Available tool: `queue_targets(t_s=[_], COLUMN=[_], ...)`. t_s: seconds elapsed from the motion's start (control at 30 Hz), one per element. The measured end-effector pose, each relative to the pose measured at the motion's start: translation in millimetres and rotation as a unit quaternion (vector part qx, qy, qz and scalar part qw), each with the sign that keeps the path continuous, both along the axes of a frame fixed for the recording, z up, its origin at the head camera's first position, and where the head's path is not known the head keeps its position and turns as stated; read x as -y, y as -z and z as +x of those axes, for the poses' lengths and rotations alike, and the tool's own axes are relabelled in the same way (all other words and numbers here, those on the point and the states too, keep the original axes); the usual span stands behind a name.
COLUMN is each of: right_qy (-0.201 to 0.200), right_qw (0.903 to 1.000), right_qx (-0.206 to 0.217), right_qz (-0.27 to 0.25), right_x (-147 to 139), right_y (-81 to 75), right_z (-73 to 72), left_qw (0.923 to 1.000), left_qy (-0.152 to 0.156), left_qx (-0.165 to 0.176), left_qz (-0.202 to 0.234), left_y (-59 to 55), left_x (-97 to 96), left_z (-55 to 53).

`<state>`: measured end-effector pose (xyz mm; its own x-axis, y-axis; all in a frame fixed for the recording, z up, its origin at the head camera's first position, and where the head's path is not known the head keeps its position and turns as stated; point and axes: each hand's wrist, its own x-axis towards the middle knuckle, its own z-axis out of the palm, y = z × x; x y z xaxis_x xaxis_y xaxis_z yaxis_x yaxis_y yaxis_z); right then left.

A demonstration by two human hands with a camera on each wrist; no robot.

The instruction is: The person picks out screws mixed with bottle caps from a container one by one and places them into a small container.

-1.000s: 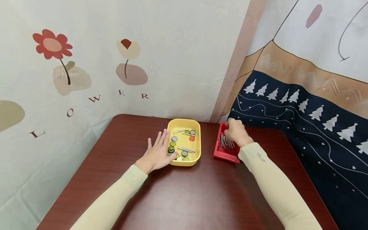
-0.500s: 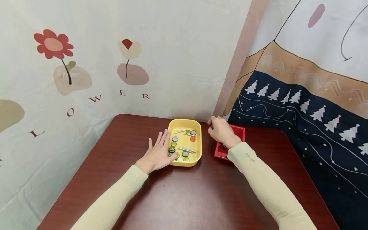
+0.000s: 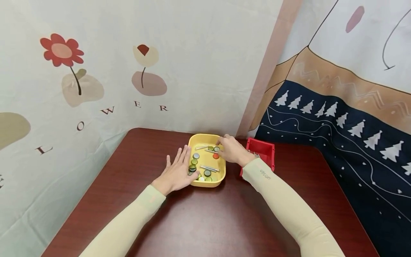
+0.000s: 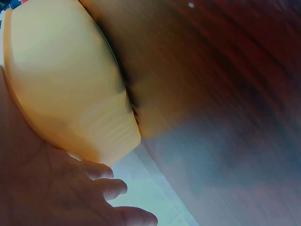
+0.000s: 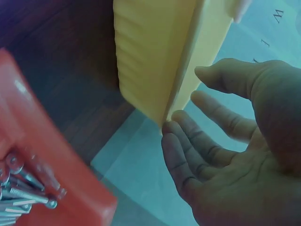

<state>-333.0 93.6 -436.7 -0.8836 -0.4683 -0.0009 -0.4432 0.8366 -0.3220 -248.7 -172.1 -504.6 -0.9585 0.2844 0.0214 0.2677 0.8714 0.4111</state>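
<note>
Hands [image 3: 176,174] [image 3: 233,150] at yellow tray [image 3: 204,159]

Yellow tray [image 3: 208,185], red bin [image 3: 261,147], silver screws [image 3: 210,168], green and grey discs [image 3: 194,161] (one disc [image 3: 216,156] orange-red), reddish-brown wood-grained table [image 3: 205,221], cream sleeves [image 3: 128,221], off-white cloth [image 3: 205,71] with printed flowers [image 3: 61,50], navy cloth [image 3: 379,167] patterned with white trees [image 3: 356,128]

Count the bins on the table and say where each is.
2: a yellow bin by the left hand, and a red bin farther right, partly hidden behind the right sleeve.

"LOWER" [image 3: 107,110] — wall cloth [image 3: 199,71], tiny lettering [image 3: 265,174] — sleeve [image 3: 285,205]
</note>
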Motion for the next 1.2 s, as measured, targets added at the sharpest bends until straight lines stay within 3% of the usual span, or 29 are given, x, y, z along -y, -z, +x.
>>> queue_targets(t_s=[0.33, 0.47, 0.5, 0.67, 0.7, 0.73, 0.93, 1.13, 1.17, 1.2], right_qy=[-0.063, -0.097, -0.113, -0.152, -0.153, -0.146, -0.13, -0.128, -0.132, -0.135], right_qw=[0.9962, 0.9925, 0.9904, 0.9799, 0.9792, 0.9792, 0.9806, 0.9771, 0.9763, 0.9753], right_qx=[-0.017, 0.017, 0.022, 0.056, 0.059, 0.07, 0.09, 0.128, 0.128, 0.131], right_qz=[0.058, 0.072, 0.076, 0.116, 0.12, 0.123, 0.116, 0.111, 0.114, 0.115], right_x=[22.0, 33.0, 33.8, 47.3, 49.5, 53.6, 60.3, 61.3, 60.3, 60.9], right_y=[10.0, 13.1, 24.5, 28.5, 29.2, 18.8, 23.3, 26.9, 40.4, 40.3], right_z=[-4.3, -5.3, -13.2, -10.4, -9.6, -0.4, 1.8, 0.9, -8.9, -8.8], left_qw=[1.0, 1.0, 1.0, 1.0, 1.0, 1.0, 1.0, 0.9999, 0.9999, 0.9999], left_qy=[-0.001, -0.001, -0.001, -0.001, -0.001, -0.002, -0.006, -0.005, -0.005, -0.004], left_qx=[0.002, -0.001, -0.001, 0.003, 0.003, 0.004, 0.002, 0.006, 0.006, 0.005], left_qz=[-0.005, -0.007, -0.006, -0.008, -0.008, -0.008, -0.006, -0.011, -0.011, -0.009], left_y=[-0.2, 0.4, 0.3, -0.8, -1.2, -1.3, -1.1, 1.1, 1.2, 1.1], left_x=[-0.8, -1.5, -1.7, -1.3, -1.0, -0.6, 0.3, -0.8, -1.0, -1.1], left_z=[2.0, 2.3, 2.2, 1.6, 1.3, 1.0, -0.2, 1.2, 1.2, 1.3])
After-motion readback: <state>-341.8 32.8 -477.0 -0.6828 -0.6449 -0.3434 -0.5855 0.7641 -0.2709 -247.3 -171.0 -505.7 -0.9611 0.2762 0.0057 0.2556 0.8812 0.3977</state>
